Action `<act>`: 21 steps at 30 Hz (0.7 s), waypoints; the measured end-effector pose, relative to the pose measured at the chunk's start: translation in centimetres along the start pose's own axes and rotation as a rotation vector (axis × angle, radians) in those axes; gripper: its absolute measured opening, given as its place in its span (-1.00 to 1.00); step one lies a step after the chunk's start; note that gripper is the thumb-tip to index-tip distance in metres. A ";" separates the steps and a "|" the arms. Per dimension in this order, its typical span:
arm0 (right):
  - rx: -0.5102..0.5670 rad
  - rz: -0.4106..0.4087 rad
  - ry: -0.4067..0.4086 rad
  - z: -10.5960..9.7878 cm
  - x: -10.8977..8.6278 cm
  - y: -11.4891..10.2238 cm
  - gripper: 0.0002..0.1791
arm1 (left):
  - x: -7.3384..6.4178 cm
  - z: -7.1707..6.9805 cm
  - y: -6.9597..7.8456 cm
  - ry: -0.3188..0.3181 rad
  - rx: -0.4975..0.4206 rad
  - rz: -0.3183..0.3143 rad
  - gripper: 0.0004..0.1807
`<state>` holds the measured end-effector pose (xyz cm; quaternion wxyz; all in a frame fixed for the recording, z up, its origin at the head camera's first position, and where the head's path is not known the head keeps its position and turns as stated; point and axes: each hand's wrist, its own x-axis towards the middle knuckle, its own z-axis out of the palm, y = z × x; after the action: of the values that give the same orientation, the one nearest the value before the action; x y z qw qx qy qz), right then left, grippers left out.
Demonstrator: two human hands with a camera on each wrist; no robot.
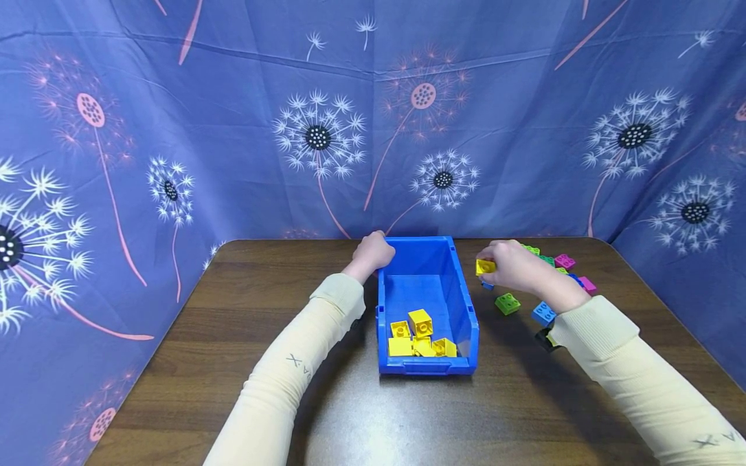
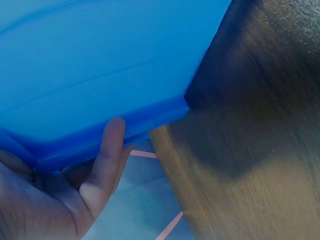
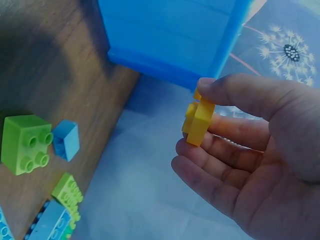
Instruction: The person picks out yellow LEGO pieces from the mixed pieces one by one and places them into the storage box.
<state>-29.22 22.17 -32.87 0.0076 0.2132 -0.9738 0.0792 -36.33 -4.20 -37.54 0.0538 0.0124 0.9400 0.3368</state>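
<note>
A blue plastic bin (image 1: 429, 367) stands on the table, with several yellow toy building bricks (image 1: 421, 322) lying loose near its front end. My left hand (image 1: 374, 250) grips the bin's rim at the far left corner; the left wrist view shows a finger (image 2: 113, 140) against the bin's wall. To the right of the bin, my right hand (image 1: 515, 265) pinches a yellow building brick (image 3: 202, 122) between thumb and fingers. In the right wrist view its studs face away from the palm. The brick is raised above the table, outside the bin's right wall.
A green brick (image 1: 508, 303), a light blue brick (image 1: 544, 313), a pink brick (image 1: 564, 261) and several others lie at the right, partly hidden by my right hand and sleeve. A patterned blue cloth (image 1: 233, 129) hangs behind the wooden table (image 1: 245, 285).
</note>
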 end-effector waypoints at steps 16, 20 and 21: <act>0.027 -0.080 0.050 -0.9 -0.6 -2.5 -0.61 | -0.1 -0.1 0.1 -0.006 -0.002 -0.004 -0.50; 0.056 -0.102 0.042 -1.2 -0.9 -3.3 -0.60 | -0.2 -0.2 0.1 -0.007 -0.012 0.002 -0.50; 0.062 -0.110 0.041 -1.2 -1.0 -3.5 -0.59 | -0.2 -0.2 0.1 -0.007 -0.010 0.002 -0.50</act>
<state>-26.85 19.66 -31.17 0.0254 0.2648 -0.9573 0.1132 -36.18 -4.24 -37.31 0.0568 0.0145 0.9381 0.3415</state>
